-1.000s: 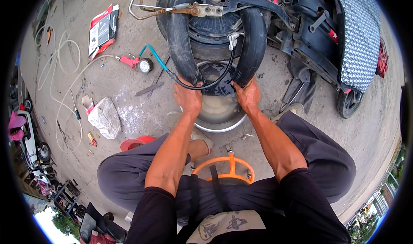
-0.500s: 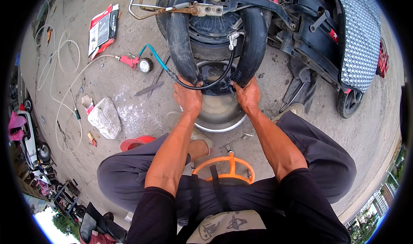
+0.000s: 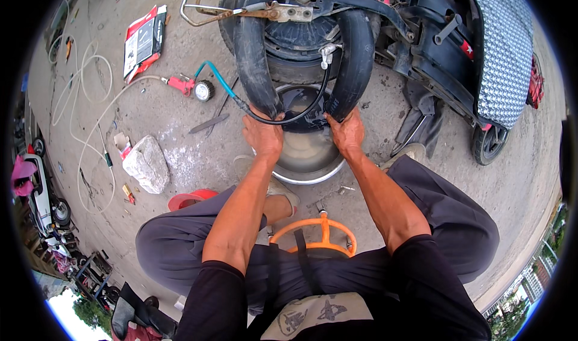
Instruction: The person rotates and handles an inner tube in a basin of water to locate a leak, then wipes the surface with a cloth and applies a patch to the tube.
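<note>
A black inner tube (image 3: 354,70) hangs in a U from the rear wheel (image 3: 295,34) of a scooter lying on its side, its lower part dipped in water in a round metal basin (image 3: 307,176). My left hand (image 3: 262,136) is closed on the tube at the basin's left side; my right hand (image 3: 347,130) grips it at the right side, thumb on top. A black hose with a chuck (image 3: 327,53) is attached to the tube's valve and runs through a teal hose (image 3: 217,75) to a red inflator with a gauge (image 3: 180,86).
A flat package (image 3: 144,46), coiled hose (image 3: 90,100), pale stone (image 3: 146,163), metal tool (image 3: 205,126) and red container (image 3: 186,201) lie on the ground at left. The scooter body (image 3: 439,52) fills the upper right. An orange wheeled seat (image 3: 325,232) is under me; parked vehicles (image 3: 42,202) stand far left.
</note>
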Motion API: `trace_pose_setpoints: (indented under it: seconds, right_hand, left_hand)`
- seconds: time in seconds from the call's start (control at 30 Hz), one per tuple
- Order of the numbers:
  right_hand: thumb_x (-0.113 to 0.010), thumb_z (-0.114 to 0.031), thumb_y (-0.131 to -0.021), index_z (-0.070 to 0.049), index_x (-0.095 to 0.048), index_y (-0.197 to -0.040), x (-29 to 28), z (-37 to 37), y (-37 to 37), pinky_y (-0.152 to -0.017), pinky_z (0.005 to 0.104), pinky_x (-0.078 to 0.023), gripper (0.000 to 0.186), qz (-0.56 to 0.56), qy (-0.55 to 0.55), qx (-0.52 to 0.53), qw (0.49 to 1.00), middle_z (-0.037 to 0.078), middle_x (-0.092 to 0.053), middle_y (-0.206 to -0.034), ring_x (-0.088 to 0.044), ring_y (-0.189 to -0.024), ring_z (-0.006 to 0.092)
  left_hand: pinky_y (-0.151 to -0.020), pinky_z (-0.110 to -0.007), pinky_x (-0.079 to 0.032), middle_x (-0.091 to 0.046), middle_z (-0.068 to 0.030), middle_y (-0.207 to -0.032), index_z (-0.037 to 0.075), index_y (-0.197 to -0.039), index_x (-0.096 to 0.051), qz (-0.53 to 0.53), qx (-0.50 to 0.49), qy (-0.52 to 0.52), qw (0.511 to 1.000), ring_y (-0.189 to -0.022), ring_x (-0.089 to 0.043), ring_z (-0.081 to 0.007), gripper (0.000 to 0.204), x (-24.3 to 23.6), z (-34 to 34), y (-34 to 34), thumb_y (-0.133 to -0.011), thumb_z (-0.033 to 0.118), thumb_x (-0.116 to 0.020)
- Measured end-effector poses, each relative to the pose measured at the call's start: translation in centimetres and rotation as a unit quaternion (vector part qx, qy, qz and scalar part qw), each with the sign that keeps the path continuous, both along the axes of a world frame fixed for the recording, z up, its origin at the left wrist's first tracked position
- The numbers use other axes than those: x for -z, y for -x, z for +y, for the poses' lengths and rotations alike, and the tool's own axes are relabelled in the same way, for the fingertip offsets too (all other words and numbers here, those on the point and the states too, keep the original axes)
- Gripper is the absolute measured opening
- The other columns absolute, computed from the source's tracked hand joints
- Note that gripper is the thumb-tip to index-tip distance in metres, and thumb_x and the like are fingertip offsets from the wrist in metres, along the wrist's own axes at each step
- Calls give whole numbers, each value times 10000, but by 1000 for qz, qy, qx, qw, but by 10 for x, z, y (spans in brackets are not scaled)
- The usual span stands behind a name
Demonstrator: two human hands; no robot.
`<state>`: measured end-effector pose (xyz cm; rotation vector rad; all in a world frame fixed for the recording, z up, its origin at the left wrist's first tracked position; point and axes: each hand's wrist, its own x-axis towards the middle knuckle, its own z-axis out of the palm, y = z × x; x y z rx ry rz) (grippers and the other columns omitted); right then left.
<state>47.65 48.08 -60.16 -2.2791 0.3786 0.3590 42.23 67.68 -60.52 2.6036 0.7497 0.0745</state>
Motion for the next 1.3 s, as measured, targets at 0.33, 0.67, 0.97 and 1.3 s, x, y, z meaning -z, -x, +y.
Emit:
trace_pose_setpoints:
  seconds: [0.33,0.67,0.97,1.3]
  right_hand:
    - [-843,-305,-758,-56,-578,-1179,0,-2,4,-851,495,-504,556,-10,15,-9,1000,203,-688,-1055,-652,-1007,435]
    - [-834,-391,-753,-33,-563,-1247,-16,-4,3,-894,499,-496,667,-20,17,-86,996,221,-610,-1163,-620,-1072,440]
    - [-782,-526,-712,-35,-607,-1271,-61,-20,11,-1029,503,-425,765,39,60,-84,994,206,-533,-1249,-515,-1230,386]
    - [-790,-513,-735,67,-482,-1361,-118,-27,10,-1011,425,-464,907,6,-180,-24,983,288,-600,-1271,-620,-1148,395]
  left_hand:
    - [-830,-508,-381,-542,-196,-1260,-47,-1404,-390,-33,41,-9,999,-1105,-493,-389,784,5,4,4,-817,301,-775]
    - [-1007,-526,-390,-519,-203,-1326,-11,-1433,-372,66,3,138,988,-1208,-479,-426,892,17,30,-1,-729,257,-849]
    - [-1099,-497,-365,-515,-278,-1322,-50,-1365,-412,13,-90,214,973,-1269,-467,-449,879,-64,16,-6,-640,153,-866]
    - [-898,-403,-498,-623,-180,-1135,-47,-1270,-465,-19,-103,484,869,-971,-634,-293,700,-109,38,1,-650,49,-775]
